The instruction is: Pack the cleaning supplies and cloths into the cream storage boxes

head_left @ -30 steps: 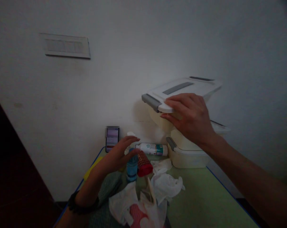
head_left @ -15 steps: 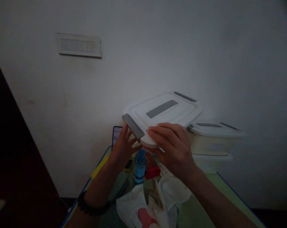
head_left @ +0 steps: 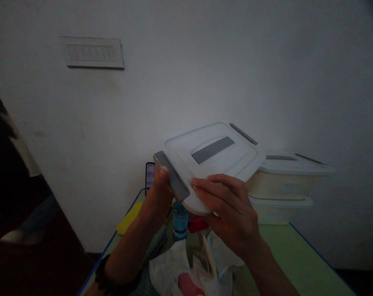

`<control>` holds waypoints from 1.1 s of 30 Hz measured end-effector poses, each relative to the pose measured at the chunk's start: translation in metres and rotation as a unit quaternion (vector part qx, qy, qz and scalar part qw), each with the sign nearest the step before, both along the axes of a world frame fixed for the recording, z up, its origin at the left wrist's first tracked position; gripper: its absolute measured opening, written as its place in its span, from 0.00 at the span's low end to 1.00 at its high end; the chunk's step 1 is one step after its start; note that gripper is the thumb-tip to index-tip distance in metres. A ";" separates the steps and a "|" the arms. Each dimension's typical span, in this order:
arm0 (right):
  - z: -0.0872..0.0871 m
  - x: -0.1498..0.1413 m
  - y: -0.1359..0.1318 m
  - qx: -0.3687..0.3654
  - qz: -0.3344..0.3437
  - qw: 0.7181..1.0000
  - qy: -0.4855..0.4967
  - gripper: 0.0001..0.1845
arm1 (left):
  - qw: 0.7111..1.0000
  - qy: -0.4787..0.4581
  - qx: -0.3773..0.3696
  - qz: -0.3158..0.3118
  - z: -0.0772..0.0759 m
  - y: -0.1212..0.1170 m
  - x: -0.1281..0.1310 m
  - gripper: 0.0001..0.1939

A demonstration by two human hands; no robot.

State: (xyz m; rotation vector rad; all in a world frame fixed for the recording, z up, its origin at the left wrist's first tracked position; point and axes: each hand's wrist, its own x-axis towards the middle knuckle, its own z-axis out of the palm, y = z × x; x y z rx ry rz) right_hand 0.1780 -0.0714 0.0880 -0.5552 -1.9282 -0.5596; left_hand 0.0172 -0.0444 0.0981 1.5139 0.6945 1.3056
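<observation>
A rectangular white-lidded plastic box (head_left: 214, 168) is being held, already raised but not yet set down, above a green, blue-edged table (head_left: 294, 255), left hand (head_left: 160, 197) clasping its grey end latch (head_left: 171, 176), right hand (head_left: 231, 205) gripping its near corner.

left hand (head_left: 158, 193), right hand (head_left: 232, 205) hold tilted lidded box (head_left: 211, 152) above table (head_left: 300, 255)

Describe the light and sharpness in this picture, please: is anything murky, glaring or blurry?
Head view: dim overall, the wall brightest around its middle and darker toward the corners; head view: no strong glare on the white lid; head view, left edge: deep darkness, with a pale streak too blurred to identify.
</observation>
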 end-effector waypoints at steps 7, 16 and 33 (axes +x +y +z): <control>0.008 0.015 0.002 -0.037 -0.025 0.998 -0.054 0.23 | 0.992 -0.100 -0.005 0.080 0.017 0.003 -0.002 0.28; 0.009 0.069 0.025 -0.112 -0.060 0.974 0.187 0.53 | 0.964 -0.183 -0.109 0.162 0.023 0.011 -0.032 0.27; 0.006 0.044 0.021 -0.267 -0.001 0.914 0.306 0.21 | 0.984 -0.155 0.038 -0.079 0.001 0.013 -0.036 0.43</control>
